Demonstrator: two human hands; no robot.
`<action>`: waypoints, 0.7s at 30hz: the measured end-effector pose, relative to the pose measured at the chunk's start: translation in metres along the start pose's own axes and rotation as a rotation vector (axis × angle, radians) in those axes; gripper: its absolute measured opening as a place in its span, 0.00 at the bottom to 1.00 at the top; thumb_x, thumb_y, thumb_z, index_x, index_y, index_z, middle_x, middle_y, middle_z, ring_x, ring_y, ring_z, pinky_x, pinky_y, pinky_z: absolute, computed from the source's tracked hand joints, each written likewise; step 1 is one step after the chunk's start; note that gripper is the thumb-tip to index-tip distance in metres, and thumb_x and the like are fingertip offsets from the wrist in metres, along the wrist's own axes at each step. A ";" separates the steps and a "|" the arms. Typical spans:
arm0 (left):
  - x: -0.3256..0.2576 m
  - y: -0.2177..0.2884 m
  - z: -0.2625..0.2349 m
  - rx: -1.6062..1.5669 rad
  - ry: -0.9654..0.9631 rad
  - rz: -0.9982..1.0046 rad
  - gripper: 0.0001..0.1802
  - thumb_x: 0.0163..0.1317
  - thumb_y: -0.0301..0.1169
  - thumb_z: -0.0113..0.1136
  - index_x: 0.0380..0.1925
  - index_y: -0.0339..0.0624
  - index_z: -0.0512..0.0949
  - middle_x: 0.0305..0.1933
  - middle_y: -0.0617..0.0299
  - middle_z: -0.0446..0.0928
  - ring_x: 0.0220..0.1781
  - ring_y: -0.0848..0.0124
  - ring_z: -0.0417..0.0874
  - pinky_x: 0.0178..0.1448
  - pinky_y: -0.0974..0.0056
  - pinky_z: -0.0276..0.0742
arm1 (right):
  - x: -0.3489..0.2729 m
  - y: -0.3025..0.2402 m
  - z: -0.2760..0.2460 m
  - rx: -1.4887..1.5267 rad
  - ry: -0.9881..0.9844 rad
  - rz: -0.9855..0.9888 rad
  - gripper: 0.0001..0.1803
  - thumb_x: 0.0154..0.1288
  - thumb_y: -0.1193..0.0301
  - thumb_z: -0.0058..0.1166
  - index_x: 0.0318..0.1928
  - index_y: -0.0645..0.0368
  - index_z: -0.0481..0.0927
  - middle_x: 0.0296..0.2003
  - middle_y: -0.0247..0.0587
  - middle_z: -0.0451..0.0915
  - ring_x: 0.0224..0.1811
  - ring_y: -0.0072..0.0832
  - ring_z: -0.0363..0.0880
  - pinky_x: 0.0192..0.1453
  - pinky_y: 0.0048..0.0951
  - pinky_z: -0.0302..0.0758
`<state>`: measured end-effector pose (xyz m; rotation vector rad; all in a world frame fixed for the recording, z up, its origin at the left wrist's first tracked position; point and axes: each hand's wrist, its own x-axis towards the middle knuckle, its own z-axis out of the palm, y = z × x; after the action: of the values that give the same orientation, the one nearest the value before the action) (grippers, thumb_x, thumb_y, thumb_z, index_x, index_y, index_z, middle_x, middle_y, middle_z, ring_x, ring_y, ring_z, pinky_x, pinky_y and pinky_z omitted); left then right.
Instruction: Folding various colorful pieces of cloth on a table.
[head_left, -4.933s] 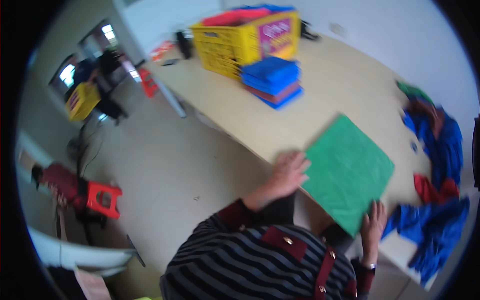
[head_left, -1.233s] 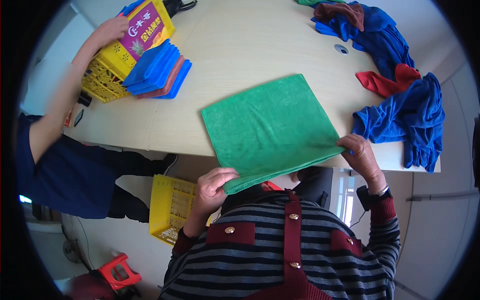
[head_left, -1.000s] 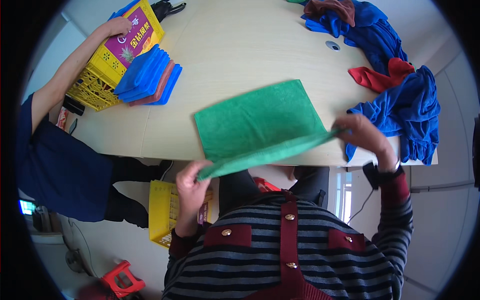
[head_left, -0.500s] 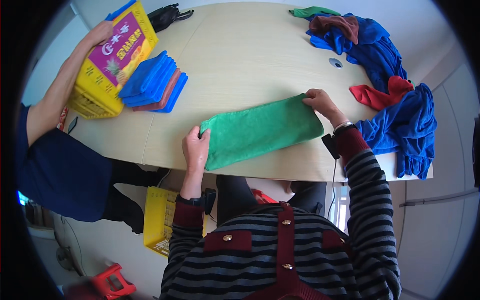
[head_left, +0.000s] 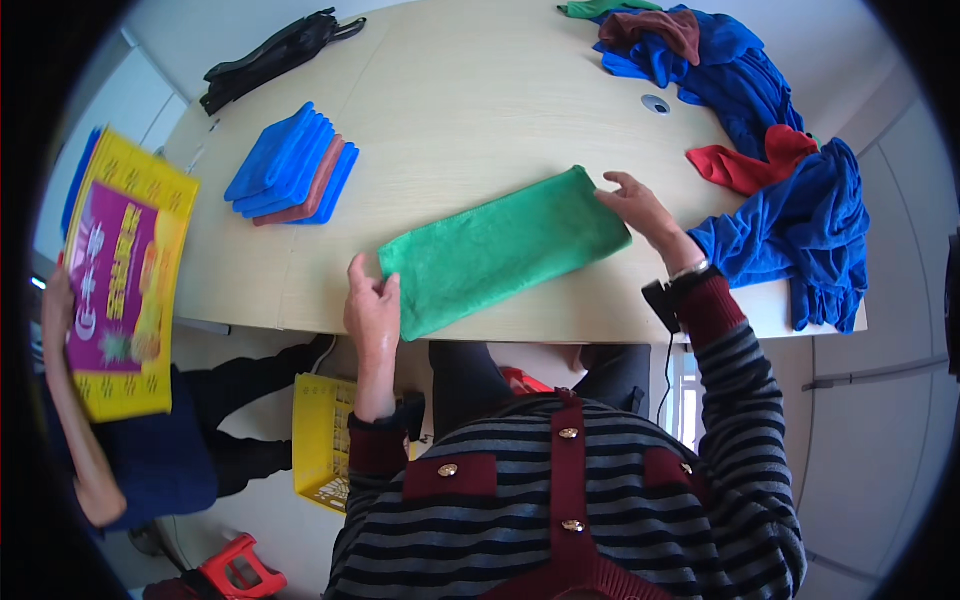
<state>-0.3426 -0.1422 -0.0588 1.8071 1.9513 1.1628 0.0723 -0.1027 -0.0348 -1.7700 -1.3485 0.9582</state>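
Note:
A green towel [head_left: 505,250], folded into a long rectangle, lies flat on the table in front of me, slanting up toward the right. My left hand [head_left: 373,312] is at its left end, thumb and fingers apart, the thumb by the towel's edge. Beyond the right end, my right hand [head_left: 642,212] has its fingers stretched out and spread near the towel's edge. Neither hand grips the cloth. To the left sits a stack of folded blue towels [head_left: 275,155] with a brown towel [head_left: 312,190] among them.
Loose blue towels [head_left: 790,225] are heaped at the right edge, with a red cloth [head_left: 745,168] and a brown cloth [head_left: 655,35]. A black bag [head_left: 270,60] lies at the back left. A co-worker holds a yellow crate [head_left: 150,215]; another yellow crate [head_left: 322,430] stands below the table.
Both my hands have let go of the green towel, which now lies flat and slightly further left. The co-worker has carried the yellow crate off the table, to the left.

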 end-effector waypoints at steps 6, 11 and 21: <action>0.003 0.036 0.021 -0.187 -0.013 -0.047 0.35 0.63 0.27 0.66 0.70 0.40 0.64 0.25 0.62 0.77 0.28 0.74 0.75 0.39 0.66 0.74 | 0.018 0.022 -0.032 0.065 0.053 -0.117 0.31 0.67 0.59 0.62 0.65 0.64 0.72 0.38 0.40 0.85 0.39 0.26 0.81 0.39 0.30 0.77; 0.010 0.012 0.015 -0.181 0.008 -0.016 0.33 0.64 0.22 0.64 0.69 0.41 0.66 0.25 0.64 0.73 0.28 0.76 0.71 0.38 0.69 0.72 | 0.019 0.014 0.021 -0.004 0.171 -0.112 0.26 0.68 0.65 0.60 0.64 0.59 0.74 0.31 0.38 0.81 0.33 0.27 0.79 0.38 0.31 0.76; 0.078 0.023 0.068 -0.178 0.103 0.089 0.30 0.63 0.21 0.63 0.66 0.42 0.69 0.25 0.63 0.71 0.27 0.71 0.71 0.37 0.65 0.72 | 0.101 0.011 0.005 -0.261 0.354 -0.220 0.21 0.68 0.71 0.58 0.61 0.50 0.76 0.23 0.38 0.71 0.25 0.26 0.72 0.33 0.32 0.73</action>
<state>-0.2973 -0.0463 -0.0620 1.7892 1.7716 1.4358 0.0914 -0.0058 -0.0609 -1.8262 -1.4421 0.3401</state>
